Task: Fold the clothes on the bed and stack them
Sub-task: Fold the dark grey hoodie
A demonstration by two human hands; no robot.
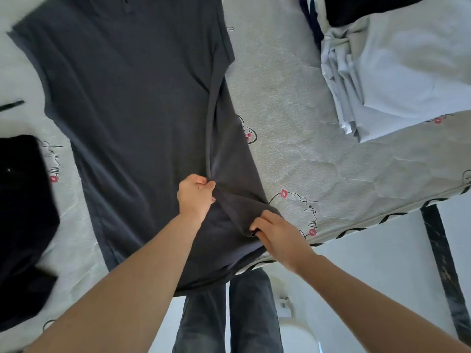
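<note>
I see the bed (pixel 293 103), quilted grey with printed motifs, carrying the dark grey shirt (pixel 132 110) laid flat, its long axis running away from me, collar far, hem at the near edge. A ridge of the soft, matte knit rises along the shirt's right side. My left hand (pixel 195 196) pinches that ridge; my right hand (pixel 276 233), nearer the hem corner, pinches the bunched edge. The unfolded body lies to the left of both hands, so I judge the fold goes leftward. A stack of pale folded clothes (pixel 397 72) sits far right.
</note>
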